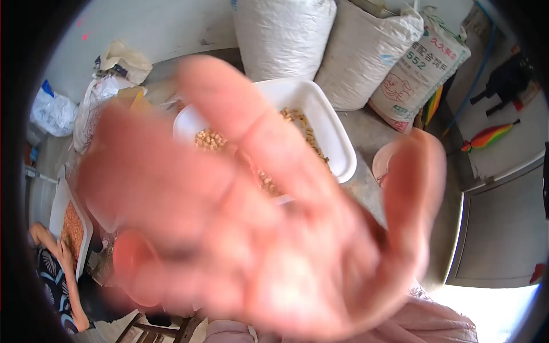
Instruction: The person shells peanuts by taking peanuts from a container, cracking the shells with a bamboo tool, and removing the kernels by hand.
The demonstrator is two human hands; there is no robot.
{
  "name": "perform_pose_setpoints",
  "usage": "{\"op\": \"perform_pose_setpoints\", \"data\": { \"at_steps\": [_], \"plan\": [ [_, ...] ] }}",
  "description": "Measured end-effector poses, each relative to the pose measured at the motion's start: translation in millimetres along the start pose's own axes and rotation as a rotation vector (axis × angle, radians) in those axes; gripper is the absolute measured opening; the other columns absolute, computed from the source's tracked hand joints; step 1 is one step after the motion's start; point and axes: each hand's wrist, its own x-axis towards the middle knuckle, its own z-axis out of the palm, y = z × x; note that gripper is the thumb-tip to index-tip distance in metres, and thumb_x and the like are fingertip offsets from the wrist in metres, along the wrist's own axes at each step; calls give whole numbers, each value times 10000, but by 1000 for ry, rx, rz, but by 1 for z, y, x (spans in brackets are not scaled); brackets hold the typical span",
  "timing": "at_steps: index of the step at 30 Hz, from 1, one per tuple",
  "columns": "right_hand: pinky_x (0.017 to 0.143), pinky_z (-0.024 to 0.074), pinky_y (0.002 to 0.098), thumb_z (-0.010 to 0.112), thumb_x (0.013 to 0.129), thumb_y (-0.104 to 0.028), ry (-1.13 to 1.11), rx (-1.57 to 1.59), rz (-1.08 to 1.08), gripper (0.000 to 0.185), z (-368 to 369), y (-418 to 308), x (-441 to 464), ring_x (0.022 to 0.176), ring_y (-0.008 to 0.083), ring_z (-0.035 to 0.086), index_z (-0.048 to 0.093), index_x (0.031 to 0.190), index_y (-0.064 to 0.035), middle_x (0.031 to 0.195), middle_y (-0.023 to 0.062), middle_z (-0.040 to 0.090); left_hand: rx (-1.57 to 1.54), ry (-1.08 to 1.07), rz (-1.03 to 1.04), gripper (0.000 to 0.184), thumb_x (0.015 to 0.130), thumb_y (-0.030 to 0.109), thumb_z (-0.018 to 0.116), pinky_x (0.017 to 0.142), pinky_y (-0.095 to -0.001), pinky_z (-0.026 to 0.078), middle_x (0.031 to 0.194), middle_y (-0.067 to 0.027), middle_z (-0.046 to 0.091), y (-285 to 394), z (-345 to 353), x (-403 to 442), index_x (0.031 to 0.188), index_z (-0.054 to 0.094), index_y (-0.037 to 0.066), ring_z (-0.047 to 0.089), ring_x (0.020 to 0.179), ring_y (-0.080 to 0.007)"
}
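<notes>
My right hand (286,228) fills the middle of the view, very close to the camera and blurred. Its palm faces me, with the fingers apart toward the upper left and the thumb raised at the right. Nothing is in it. Behind it is a white plastic tub (337,137), partly covered by the fingers, with light brown pieces that look like peanuts (210,140) inside. My left hand does not show.
White sacks (283,37) and a printed feed sack (420,71) stand behind the tub. Bags (54,108) lie at the left. A co-worker's arm (68,268) reaches to a white tray (86,228) of reddish pieces. A doorway is at the lower right.
</notes>
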Motion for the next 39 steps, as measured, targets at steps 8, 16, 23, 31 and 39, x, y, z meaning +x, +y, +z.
{"op": "perform_pose_setpoints", "data": {
  "at_steps": [8, 16, 23, 31, 39],
  "plan": [
    [779, 338, 358, 298, 941, -550, -305, -162, 191, 610, -1, 10, -22, 867, 245, 423, 467, 1055, 24, 951, 133, 473, 145, 213, 115, 245, 921, 205, 459, 434, -247, 433, 674, -46, 556, 13, 17, 2, 922, 590, -2, 495, 500, -119],
    [562, 339, 261, 240, 948, -549, -152, -891, -268, 632, -52, -34, -14, 574, 145, 440, 553, 858, -8, 660, 65, 512, 143, 133, 193, 226, 945, 156, 464, 624, -293, 535, 818, -96, 598, 26, 13, -4, 987, 589, -28, 572, 674, -141],
    [819, 440, 344, 479, 955, -209, 299, -2191, -653, 327, -176, -62, 33, 978, 234, 532, 508, 1179, 28, 1023, 146, 546, 246, -48, 94, 134, 946, 131, 513, 515, -199, 442, 662, 20, 551, 1, 40, -14, 912, 592, 29, 534, 601, -51],
    [760, 472, 258, 420, 990, -171, 463, -1432, -744, 355, -209, -45, 31, 915, 161, 546, 389, 1302, -5, 1147, 128, 502, 548, 8, 243, 126, 948, 85, 501, 572, -202, 419, 738, 8, 574, -28, 34, 4, 946, 612, 23, 488, 637, -46],
    [546, 487, 255, 492, 963, -229, 607, -1049, -312, 209, -231, -84, 19, 656, 103, 565, 530, 1003, -27, 804, 53, 603, 853, -195, 236, 136, 923, 78, 531, 619, -200, 435, 777, -12, 610, -22, 26, 14, 970, 634, 3, 537, 715, -61]
  ]
}}
